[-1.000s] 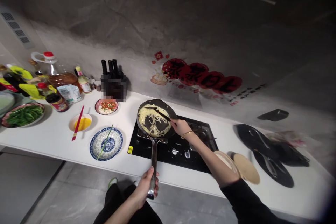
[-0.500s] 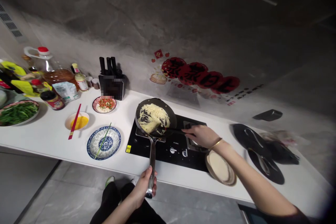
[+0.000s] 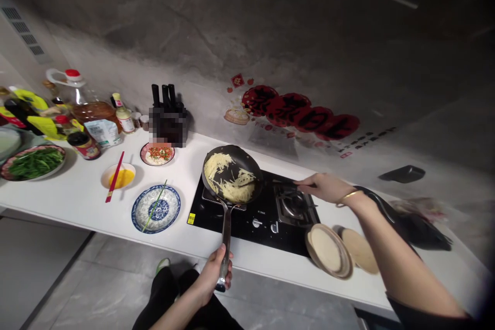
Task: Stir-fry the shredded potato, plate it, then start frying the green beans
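My left hand is wrapped round the metal handle of a dark frying pan, which sits over the left burner of the black gas hob. Pale, thin shreds, perhaps potato, lie in the pan in two heaps, with dark pan bottom showing between them. My right hand, with a gold bangle at the wrist, is closed on the end of a black spatula. The spatula reaches left into the pan, where its blade is partly hidden among the shreds on the right side.
Left of the hob are a blue-patterned plate, a bowl of beaten egg with red chopsticks, a dish of chopped chillies and a knife block. A round wooden container stands near the front edge, right of the knobs.
My right hand has moved right, drawing the spatula with it across the pan. The shreds have parted into two heaps. My left hand still grips the handle. The view has shifted slightly.
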`<action>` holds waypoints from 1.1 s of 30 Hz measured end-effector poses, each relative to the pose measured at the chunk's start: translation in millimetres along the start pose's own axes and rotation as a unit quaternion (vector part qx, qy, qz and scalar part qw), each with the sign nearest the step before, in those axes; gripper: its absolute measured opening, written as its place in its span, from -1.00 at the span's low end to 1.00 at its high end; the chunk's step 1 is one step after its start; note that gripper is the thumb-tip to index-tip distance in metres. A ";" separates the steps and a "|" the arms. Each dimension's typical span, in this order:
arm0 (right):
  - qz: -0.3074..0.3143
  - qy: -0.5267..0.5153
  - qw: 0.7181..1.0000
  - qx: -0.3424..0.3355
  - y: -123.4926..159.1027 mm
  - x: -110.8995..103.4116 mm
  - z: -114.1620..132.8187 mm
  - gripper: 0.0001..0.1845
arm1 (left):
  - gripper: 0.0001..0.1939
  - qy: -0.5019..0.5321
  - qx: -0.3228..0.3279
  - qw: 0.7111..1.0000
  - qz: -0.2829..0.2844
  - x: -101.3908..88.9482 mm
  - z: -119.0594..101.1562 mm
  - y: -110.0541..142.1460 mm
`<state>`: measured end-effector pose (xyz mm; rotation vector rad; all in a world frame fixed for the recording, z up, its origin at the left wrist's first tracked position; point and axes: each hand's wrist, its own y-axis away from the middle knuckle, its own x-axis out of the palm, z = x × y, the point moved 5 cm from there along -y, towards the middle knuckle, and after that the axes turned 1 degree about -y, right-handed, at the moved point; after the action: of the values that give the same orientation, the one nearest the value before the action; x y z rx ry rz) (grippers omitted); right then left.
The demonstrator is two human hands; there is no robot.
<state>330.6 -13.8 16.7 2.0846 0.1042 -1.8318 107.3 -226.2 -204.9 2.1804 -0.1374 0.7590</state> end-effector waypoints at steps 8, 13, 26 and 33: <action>-0.036 -0.041 0.998 0.022 -28.8 36.8 62.1 -0.61 | -0.27 -0.012 0.002 1.000 -0.004 0.4 -0.9 1.0; -0.027 -0.023 0.999 -0.026 -42.2 53.7 104.6 -0.60 | -0.28 -0.015 -0.001 1.000 -0.005 1.0 -4.5 2.5; 0.068 -0.022 0.997 -0.008 18.5 17.2 46.4 -0.64 | -0.29 -0.006 0.003 1.000 0.009 -1.0 1.5 -2.0; -0.035 -0.025 0.996 0.077 -36.8 57.0 96.3 -0.55 | -0.29 -0.019 -0.003 1.000 -0.003 -3.5 3.3 -5.2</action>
<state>237.9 -20.2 -55.6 2.1602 0.0244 -1.9895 107.8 -225.7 -211.9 2.1889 -0.1515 0.7138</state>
